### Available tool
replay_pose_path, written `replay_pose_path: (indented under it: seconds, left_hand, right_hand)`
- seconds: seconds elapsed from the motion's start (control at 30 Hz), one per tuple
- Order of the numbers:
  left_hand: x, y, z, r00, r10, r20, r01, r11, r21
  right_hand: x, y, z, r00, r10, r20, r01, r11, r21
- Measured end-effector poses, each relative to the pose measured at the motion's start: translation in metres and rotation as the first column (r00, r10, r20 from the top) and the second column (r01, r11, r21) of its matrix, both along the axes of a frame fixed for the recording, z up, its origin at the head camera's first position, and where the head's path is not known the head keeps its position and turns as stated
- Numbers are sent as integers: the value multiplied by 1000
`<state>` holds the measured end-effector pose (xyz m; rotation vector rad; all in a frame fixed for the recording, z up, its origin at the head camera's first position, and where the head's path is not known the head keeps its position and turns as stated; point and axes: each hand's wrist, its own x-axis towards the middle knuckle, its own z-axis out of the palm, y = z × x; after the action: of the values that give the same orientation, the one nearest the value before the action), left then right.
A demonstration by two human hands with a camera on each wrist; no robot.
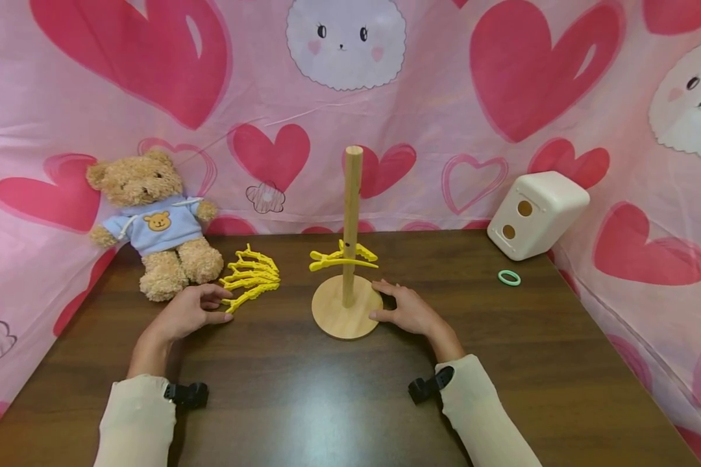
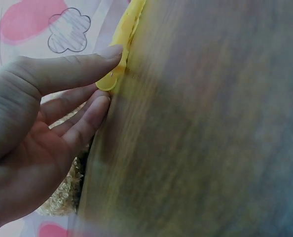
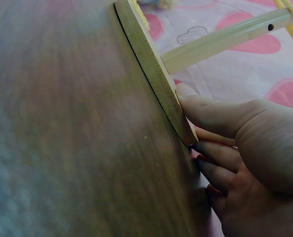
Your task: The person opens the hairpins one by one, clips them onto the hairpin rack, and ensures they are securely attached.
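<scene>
Several yellow alligator hair clips point(image 1: 254, 275) lie fanned out on the table beside the bear. My left hand point(image 1: 188, 311) is at the nearest one; in the left wrist view its thumb and fingertips pinch the end of that clip point(image 2: 121, 54). A round wooden base point(image 1: 341, 318) carries an upright wooden post point(image 1: 352, 220). Yellow clips point(image 1: 327, 261) sit across the lower part of this post, one over the other. My right hand point(image 1: 409, 310) grips the base's right edge, thumb on top and fingers along the rim, as the right wrist view shows.
A teddy bear point(image 1: 158, 220) in a blue hoodie leans on the heart-print cloth at the back left. At the back right stands a white box point(image 1: 540, 214) with two round brown spots, and a mint-green ring point(image 1: 509, 277) lies before it.
</scene>
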<state>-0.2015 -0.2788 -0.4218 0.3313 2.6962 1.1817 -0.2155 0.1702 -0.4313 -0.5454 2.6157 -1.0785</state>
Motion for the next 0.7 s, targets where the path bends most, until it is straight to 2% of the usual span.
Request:
replay_pose_path:
  seconds: [0.2,0.37,0.5,0.7]
  left_hand:
    - [-1,1,4,999,1,48,1,999,-49]
    - [-3,3,5,999,8,38,-4,994,-110]
    - [-2,3,5,1000,2,16,-1,997,-76]
    - [0,4,4,999,39,-8,-39,999,-8]
  right_hand:
    - [0,0,-1,1000,6,-11,-6,1000,9]
    - [0,0,-2,1000,-5,9,5,1000,9]
    - [0,0,-2,1000,-12,9,12,1000,5]
    - [0,0,0,1000,-8,5,8,1000,-3]
